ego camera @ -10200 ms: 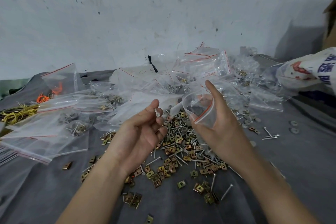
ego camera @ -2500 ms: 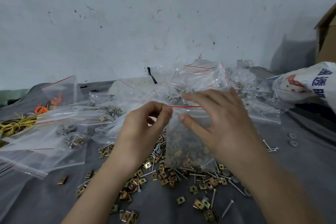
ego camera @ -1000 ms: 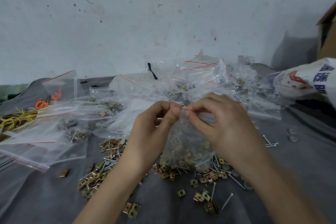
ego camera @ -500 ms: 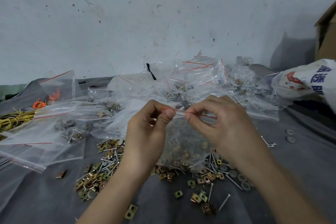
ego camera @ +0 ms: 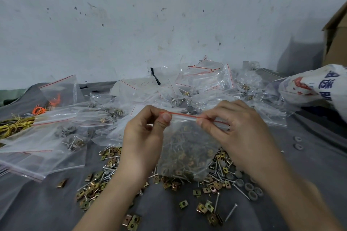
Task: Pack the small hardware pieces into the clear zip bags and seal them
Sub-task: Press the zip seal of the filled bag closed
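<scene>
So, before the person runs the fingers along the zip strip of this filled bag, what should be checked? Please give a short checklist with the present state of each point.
1. Left hand pinches the zip strip: ok.
2. Right hand pinches the same strip: ok.
3. Clear bag holds hardware in its lower part: ok.
4. Strip pressed shut between the hands: cannot tell.
5. No piece caught in the strip under the fingers: cannot tell.
6. All loose pieces off the grey cloth: not ok, many lie there.
</scene>
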`<state>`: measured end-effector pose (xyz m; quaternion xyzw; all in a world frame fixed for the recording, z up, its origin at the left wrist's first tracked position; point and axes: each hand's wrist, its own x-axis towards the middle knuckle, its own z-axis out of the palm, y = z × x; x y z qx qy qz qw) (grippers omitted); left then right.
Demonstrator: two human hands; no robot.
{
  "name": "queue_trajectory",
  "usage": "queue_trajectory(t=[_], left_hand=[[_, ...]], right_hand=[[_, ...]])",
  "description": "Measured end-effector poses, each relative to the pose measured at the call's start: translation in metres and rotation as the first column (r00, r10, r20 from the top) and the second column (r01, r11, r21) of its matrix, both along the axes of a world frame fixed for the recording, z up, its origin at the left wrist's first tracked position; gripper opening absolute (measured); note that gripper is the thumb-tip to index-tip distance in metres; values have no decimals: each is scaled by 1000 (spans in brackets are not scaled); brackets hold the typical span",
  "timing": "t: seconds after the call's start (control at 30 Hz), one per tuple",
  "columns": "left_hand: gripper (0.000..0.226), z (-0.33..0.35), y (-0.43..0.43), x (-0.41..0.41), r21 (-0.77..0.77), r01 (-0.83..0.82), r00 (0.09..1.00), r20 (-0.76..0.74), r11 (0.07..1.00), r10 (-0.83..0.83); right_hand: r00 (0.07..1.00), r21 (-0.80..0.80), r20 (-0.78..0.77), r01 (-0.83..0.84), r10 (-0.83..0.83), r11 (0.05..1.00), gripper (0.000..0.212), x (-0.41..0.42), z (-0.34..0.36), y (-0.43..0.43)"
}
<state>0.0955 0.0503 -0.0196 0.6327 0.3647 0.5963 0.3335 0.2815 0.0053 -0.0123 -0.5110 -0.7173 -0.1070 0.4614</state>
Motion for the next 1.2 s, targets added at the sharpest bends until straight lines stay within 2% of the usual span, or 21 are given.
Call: queue_trajectory(t=[0.13,0.33,0.53,0.6,0.7,0.83,1.0,1.1,1.2], left_hand=[[18,-1,2,-1,-36,25,1000,-7,999,-25],[28,1,3,-8,-55,73,997,-26,996,-74],[21,5,3,-10,-61,101,986,-128,993,-108],[23,8,2,-11,17,73,974,-216,997,-67],[27,15,0,-8,285,30,879,-464,958,111],[31,18,-2,2,488,50,757,-588,872,286],[32,18,-1,7,584,45,686,-607,810,400],[28,15,-2,11,544,-7,716,-583,839,383],[19,11,-4,12,513,-56,706,-586,856,397]], right_hand=[[994,-52,-75,-81,77,995,33,7,-5,1],[998,-26,-33,-60,59,998,37,7,-5,0],[999,-53,-18,-36,35,998,42,8,-6,2],[1000,-57,-7,-24,23,998,39,7,-6,2],[1000,-56,3,-17,17,998,33,4,-6,1],[999,-18,30,-17,17,1000,35,0,-8,2],[1000,14,19,-18,17,1000,31,-1,-9,4],[1000,12,24,-20,20,1000,29,-4,-10,5],[999,-15,15,-31,31,999,25,-4,-11,4]])
